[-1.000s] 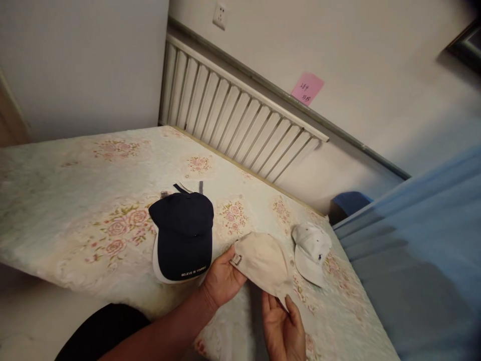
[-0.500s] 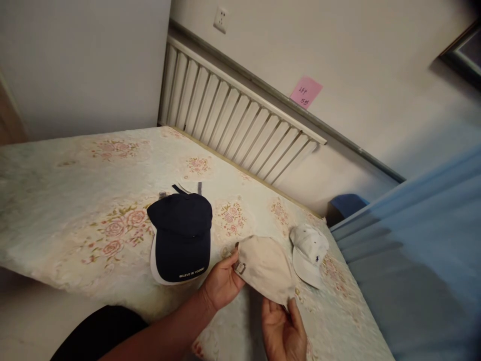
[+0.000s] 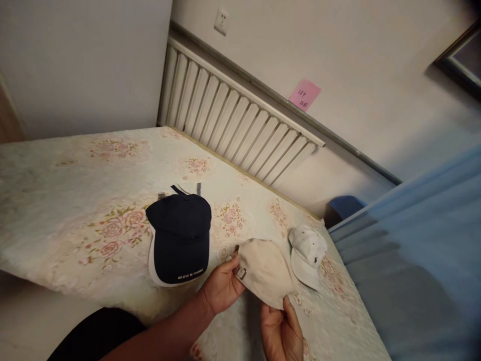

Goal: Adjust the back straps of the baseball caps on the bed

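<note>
A beige baseball cap (image 3: 266, 271) is held between both hands above the bed. My left hand (image 3: 224, 288) is closed on its back edge, beside the metal strap buckle, with the thumb on top. My right hand (image 3: 282, 326) pinches the lower right edge of the same cap between thumb and fingers. To the left lies a dark navy cap (image 3: 180, 235) with "BELIEVE IN YOURSELF" lettering on its brim and loose straps at the back. A white cap (image 3: 308, 253) with a small dark logo rests to the right of the beige one.
A floral sheet (image 3: 124, 150) covers the bed. A white radiator (image 3: 233, 115) runs along the wall behind it. On the right hangs a blue curtain (image 3: 421, 240), with a blue object (image 3: 343, 205) near its edge. A pink note (image 3: 305, 94) sticks to the wall.
The right edge of the beige cap has shifted slightly, and my right hand has moved a little to the left with it. The other caps lie as before.
</note>
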`<action>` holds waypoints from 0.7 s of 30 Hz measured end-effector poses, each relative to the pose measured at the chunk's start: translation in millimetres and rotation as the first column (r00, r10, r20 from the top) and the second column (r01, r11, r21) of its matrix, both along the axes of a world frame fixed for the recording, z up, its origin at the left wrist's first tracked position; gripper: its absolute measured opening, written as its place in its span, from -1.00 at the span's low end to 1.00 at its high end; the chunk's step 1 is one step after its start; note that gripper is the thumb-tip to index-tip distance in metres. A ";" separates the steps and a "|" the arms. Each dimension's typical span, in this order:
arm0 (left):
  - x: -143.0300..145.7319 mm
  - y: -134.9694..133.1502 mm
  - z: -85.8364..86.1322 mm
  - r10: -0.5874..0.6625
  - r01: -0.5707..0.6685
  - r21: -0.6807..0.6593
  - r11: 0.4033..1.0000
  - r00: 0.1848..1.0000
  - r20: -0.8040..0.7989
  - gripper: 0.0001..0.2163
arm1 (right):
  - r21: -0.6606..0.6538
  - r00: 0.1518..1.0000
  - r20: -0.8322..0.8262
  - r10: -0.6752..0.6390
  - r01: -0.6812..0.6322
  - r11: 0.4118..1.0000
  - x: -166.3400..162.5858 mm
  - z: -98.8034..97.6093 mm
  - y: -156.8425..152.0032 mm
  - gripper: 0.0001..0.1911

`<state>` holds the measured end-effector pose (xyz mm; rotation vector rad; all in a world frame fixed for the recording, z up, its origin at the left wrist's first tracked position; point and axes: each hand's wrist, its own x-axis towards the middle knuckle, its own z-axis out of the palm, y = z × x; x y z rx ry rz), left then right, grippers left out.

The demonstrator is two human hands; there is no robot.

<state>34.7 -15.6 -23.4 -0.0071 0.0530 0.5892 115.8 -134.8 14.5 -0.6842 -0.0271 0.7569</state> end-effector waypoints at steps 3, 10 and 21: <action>-0.2 0.3 -0.4 -0.011 0.011 0.014 1.000 1.000 0.008 -0.77 | -0.002 0.999 0.026 0.024 -0.023 1.000 3.9 -2.0 0.1 -0.57; -1.5 -0.5 0.6 0.000 -0.004 0.059 0.998 0.998 0.069 -0.78 | -0.034 0.992 0.073 0.104 -0.102 0.994 29.6 -13.4 8.0 -0.56; -0.5 -1.6 4.1 0.039 -0.046 0.088 0.995 0.996 0.075 -0.74 | -0.031 0.992 0.044 0.119 -0.117 0.993 44.2 -33.0 15.1 -0.67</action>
